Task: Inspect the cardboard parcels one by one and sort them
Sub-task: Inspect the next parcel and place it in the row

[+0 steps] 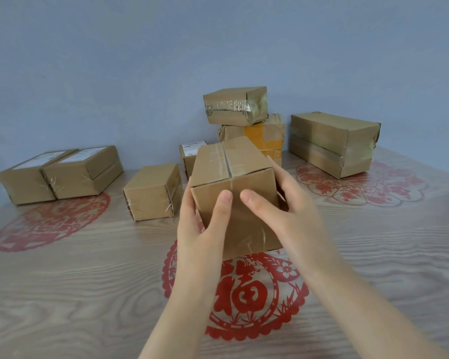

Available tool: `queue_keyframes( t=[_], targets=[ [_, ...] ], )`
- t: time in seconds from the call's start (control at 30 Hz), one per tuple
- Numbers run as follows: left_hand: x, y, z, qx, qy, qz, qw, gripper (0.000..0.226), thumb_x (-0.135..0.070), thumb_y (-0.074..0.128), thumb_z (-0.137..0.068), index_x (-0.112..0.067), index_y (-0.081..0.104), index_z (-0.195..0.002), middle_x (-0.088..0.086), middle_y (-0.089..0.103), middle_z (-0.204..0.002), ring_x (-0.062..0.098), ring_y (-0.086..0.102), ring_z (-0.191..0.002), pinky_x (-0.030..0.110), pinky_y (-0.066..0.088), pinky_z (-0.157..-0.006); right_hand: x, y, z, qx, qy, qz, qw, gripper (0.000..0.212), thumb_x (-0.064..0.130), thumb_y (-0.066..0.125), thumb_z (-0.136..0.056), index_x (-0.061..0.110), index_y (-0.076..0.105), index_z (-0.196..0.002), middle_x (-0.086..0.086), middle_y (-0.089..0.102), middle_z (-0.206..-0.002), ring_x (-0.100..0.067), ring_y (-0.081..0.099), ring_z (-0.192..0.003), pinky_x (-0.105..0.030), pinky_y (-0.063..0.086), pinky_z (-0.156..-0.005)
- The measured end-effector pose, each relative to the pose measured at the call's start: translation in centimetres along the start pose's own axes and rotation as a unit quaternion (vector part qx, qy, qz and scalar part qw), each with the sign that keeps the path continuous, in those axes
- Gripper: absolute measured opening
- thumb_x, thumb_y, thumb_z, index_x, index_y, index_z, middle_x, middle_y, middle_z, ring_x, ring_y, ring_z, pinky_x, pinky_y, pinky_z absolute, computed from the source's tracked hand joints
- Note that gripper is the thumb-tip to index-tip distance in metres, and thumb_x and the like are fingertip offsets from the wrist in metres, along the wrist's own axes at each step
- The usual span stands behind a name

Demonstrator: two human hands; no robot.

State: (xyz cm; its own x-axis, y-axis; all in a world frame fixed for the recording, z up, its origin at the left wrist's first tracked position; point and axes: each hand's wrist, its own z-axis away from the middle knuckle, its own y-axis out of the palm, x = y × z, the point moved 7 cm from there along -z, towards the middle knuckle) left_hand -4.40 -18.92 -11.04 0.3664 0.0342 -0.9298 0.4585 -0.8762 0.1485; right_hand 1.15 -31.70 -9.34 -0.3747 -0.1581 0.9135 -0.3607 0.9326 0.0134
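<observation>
- A parcel [231,177] is held between both hands near the middle of the scene, above a red paper-cut [244,294] on the wood-grain tabletop [88,281].
- It is tilted, with its taped top seam facing up and running away from the viewer. It seems lifted clear of the tabletop, though its underside is hidden.
- The left hand [197,229] grips the parcel's left side, thumb pressed flat on the near face and fingers wrapped behind the left edge.
- The right hand [288,211] grips the right side, thumb on the near face close to the left thumb and fingers reaching along the right face.
- Far left, a white-labelled pair lies touching side by side: the outer box [24,182] and the inner box [86,172].
- A small box [151,193] stands alone between that pair and the held parcel.
- Behind the held parcel, a labelled box [189,154] is partly hidden.
- At far centre, a shiny-taped box [233,104] sits atop an orange-taped box [270,136].
- Far right, a long box [329,143] rests on another red paper-cut by the blue wall [140,47].
</observation>
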Motion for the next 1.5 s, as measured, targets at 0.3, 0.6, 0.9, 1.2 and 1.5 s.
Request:
queue_keyframes(
  t=[0.3, 0.6, 0.9, 1.2, 1.5],
  targets=[
    [0.6, 0.2, -0.1, 0.018, -0.007, 0.006, 1.0, 0.074, -0.042, 0.069, -0.073, -0.032, 0.049, -0.143, -0.009, 0.069, -0.125, 0.011, 0.066, -0.116, 0.027, 0.059, -0.09, -0.3, -0.4, -0.1, -0.031, -0.013, 0.006, 0.999, 0.051, 0.023, 0.068, -0.089, 0.032, 0.054, -0.137, 0.025, 0.07, -0.105, 0.012, 0.064, -0.096, -0.012, 0.054, -0.074],
    [0.7, -0.3, -0.5, 0.025, -0.018, 0.028, 0.999, 0.077, -0.032, 0.083, -0.078, -0.03, 0.048, -0.147, -0.004, 0.069, -0.129, 0.017, 0.066, -0.119, 0.043, 0.057, -0.097, -0.2, -0.1, -0.1, -0.015, -0.024, 0.001, 1.0, 0.064, 0.017, 0.071, -0.088, 0.029, 0.045, -0.146, 0.019, 0.068, -0.115, 0.008, 0.064, -0.102, -0.016, 0.056, -0.079],
    [1.3, -0.7, -0.6, 0.008, -0.019, 0.013, 1.0, 0.068, -0.038, 0.075, -0.071, -0.031, 0.056, -0.136, -0.007, 0.072, -0.122, 0.016, 0.068, -0.114, 0.047, 0.055, -0.099, 0.0, -0.5, -0.3, -0.018, -0.044, -0.016, 0.999, 0.072, 0.021, 0.069, -0.089, 0.034, 0.037, -0.151, 0.018, 0.06, -0.132, 0.004, 0.059, -0.115, -0.019, 0.055, -0.088],
    [1.0, -0.4, -0.5, 0.019, -0.027, -0.01, 0.999, 0.071, -0.046, 0.072, -0.073, -0.04, 0.051, -0.14, -0.013, 0.067, -0.128, 0.011, 0.065, -0.118, 0.041, 0.054, -0.101, -0.5, -0.2, -0.4, -0.003, -0.018, -0.012, 1.0, 0.071, 0.018, 0.068, -0.09, 0.034, 0.036, -0.151, 0.021, 0.063, -0.124, 0.011, 0.061, -0.106, -0.011, 0.053, -0.081],
    [0.9, -0.4, -0.4, -0.005, -0.042, -0.012, 0.999, 0.075, -0.051, 0.063, -0.071, -0.031, 0.054, -0.143, -0.009, 0.07, -0.126, 0.01, 0.066, -0.116, 0.036, 0.053, -0.102, -1.3, 1.2, 0.3, -0.035, -0.032, 0.108, 0.993, 0.091, 0.053, 0.066, -0.082, 0.038, 0.016, -0.156, 0.019, 0.043, -0.148, -0.003, 0.045, -0.134, -0.04, 0.047, -0.108]
  ],
)
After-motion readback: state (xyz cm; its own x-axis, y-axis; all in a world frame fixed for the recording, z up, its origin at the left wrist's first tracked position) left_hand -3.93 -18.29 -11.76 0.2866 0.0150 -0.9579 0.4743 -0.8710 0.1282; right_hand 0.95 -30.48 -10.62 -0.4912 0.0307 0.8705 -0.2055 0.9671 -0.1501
